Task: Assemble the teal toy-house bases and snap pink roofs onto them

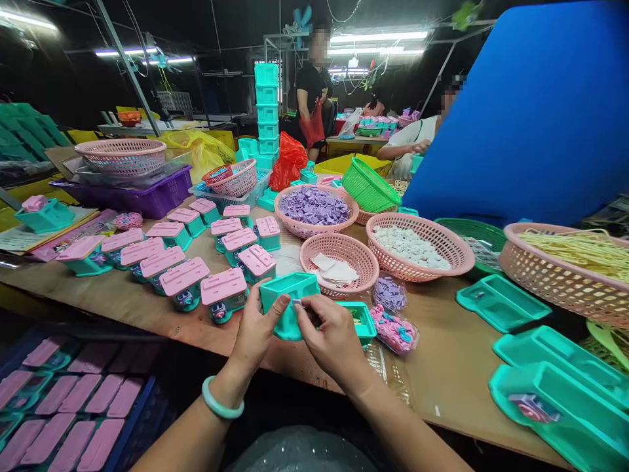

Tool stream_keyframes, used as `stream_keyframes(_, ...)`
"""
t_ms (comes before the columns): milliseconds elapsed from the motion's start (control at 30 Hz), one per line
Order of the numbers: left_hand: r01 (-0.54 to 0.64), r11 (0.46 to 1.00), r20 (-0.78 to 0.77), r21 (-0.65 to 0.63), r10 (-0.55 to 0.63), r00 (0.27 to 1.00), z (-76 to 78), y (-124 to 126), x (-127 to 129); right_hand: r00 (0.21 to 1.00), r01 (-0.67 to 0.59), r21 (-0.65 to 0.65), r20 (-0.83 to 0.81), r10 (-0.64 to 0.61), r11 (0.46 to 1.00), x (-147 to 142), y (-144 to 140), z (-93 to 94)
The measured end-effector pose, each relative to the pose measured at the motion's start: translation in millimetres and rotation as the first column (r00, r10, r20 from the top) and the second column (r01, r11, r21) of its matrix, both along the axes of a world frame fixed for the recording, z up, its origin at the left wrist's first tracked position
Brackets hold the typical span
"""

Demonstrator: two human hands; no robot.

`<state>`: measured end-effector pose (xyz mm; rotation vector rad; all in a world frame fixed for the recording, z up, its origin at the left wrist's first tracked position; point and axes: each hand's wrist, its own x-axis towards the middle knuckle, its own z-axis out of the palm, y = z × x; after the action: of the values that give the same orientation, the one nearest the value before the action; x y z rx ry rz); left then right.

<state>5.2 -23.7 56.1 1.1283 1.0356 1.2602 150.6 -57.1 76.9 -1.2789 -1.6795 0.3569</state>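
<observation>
Holding the teal box (284, 291) in the left hand (254, 322), just beside the right hand (330, 326) pinching a small pale piece (296, 302), and judging the box likely light, stiff and slightly slick, so best taken by opposite walls without hard squeezing.

Teal box (289, 321) between both hands (330, 328), pink-lidded boxes (184, 278) to the left

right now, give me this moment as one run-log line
left hand: holding teal box | right hand: pinching small pale piece at box | beyond hands: pink basket with white sheets
</observation>
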Motion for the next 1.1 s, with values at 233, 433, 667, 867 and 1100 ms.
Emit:
stream_keyframes(233,-0.03,0.999,-0.16,0.026,0.033,0.987,-1.5,5,-7,0.997,0.076,0.071,0.008,-0.076,0.995,-14,-3,-16.2)
stream_keyframes(433,-0.073,0.997,-0.189,0.029,0.078,0.979,-11.8,5,-16,0.996,0.092,0.067,-0.004,-0.092,0.993,-24,-3,-29.6)
stream_keyframes(667,-0.08,0.997,-0.197,0.023,0.083,0.977,-19.7,0,-22,0.991,0.042,0.024,-0.131,-0.039,0.999,-27,-5,-36.6)
stream_keyframes(867,-0.059,0.998,-0.187,-0.037,0.051,0.981,-19.6,-3,-20,0.988,0.031,-0.05,-0.148,-0.038,0.998,-27,-7,-36.1)
stream_keyframes(1100,-0.122,0.989,-0.395,0.084,0.145,0.907,-13.9,-3,-24,0.985,0.129,-0.014,0.114,-0.127,0.992,-36,-9,-35.5)
